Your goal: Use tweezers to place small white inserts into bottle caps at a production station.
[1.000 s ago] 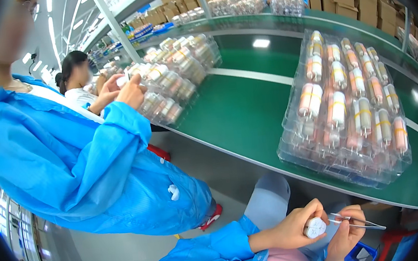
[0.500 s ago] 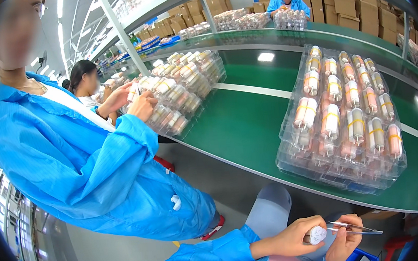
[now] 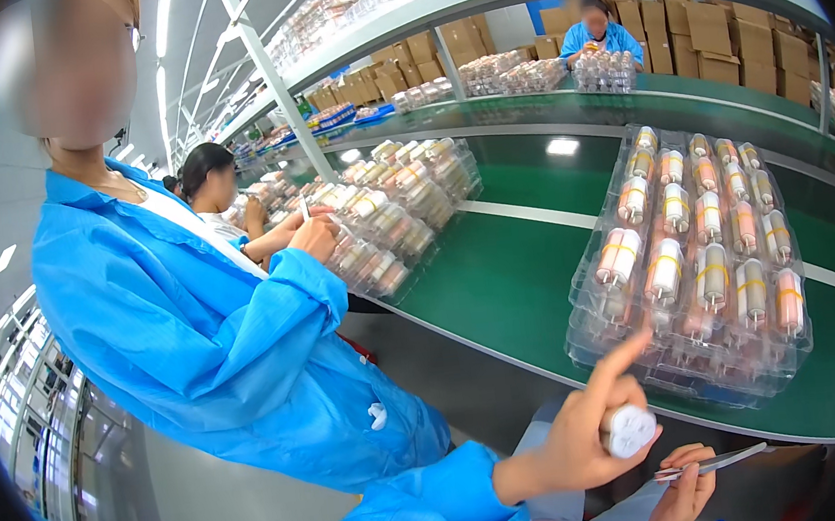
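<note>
White-ended cylinder (image 3: 631,431) sat in the curled fingers of my left hand (image 3: 583,433), forefinger toward the clear trays (image 3: 736,386); my right hand (image 3: 684,498) pinched tweezers (image 3: 726,459) apart from it. I judged the step a pointing gesture; tweezer work would call for both hands closer.

The held bundle (image 3: 632,432) is white-ended, the sleeve (image 3: 430,495) blue, the worktop (image 3: 509,272) green, striped white.
</note>
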`<move>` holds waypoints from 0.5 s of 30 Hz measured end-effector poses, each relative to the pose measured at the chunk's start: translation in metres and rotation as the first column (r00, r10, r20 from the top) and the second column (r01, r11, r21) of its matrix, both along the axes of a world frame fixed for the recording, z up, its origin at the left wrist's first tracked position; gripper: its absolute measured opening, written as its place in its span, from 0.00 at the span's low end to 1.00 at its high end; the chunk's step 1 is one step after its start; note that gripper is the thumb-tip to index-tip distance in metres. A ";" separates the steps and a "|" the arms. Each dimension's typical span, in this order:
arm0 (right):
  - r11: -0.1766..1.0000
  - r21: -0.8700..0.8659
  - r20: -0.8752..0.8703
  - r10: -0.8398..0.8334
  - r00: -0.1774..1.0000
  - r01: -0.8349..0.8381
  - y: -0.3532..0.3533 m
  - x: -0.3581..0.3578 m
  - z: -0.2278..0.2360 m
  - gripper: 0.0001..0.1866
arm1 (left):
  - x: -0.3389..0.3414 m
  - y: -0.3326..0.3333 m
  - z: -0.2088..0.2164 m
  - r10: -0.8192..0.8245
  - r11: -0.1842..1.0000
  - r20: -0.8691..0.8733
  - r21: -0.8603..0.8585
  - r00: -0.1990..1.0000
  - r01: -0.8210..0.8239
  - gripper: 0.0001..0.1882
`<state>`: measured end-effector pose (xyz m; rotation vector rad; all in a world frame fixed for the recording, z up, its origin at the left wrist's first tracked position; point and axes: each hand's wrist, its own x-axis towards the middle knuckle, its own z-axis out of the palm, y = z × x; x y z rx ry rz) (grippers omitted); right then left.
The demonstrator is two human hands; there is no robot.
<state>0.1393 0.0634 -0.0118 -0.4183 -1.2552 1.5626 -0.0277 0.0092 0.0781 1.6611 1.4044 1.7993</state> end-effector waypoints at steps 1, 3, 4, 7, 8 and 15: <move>1.000 -0.008 -0.002 0.005 1.000 -0.005 -0.001 0.000 0.002 0.10 | -0.004 0.007 0.012 -0.042 0.996 -0.008 -0.085 0.999 0.041 0.46; 1.000 -0.008 -0.016 0.007 1.000 -0.007 -0.002 0.001 0.002 0.10 | -0.009 0.017 0.030 -0.127 0.961 -0.012 -0.249 0.992 0.120 0.51; 1.000 -0.002 -0.028 0.004 1.000 -0.004 -0.002 0.001 0.000 0.10 | -0.009 0.021 0.025 -0.109 0.955 -0.061 -0.284 0.992 0.087 0.51; 1.000 -0.005 -0.041 -0.009 0.999 0.009 -0.001 0.006 -0.002 0.10 | -0.006 0.033 0.011 -0.099 0.948 -0.136 -0.314 0.986 0.052 0.50; 1.000 -0.017 -0.035 -0.013 0.999 0.012 -0.002 0.008 -0.002 0.11 | -0.002 0.031 0.012 -0.121 0.952 -0.105 -0.293 0.987 0.086 0.50; 0.994 -0.023 -0.026 -0.106 0.994 0.106 0.002 0.003 -0.014 0.13 | 0.000 0.035 0.001 -0.005 0.970 -0.158 -0.241 0.987 -0.033 0.50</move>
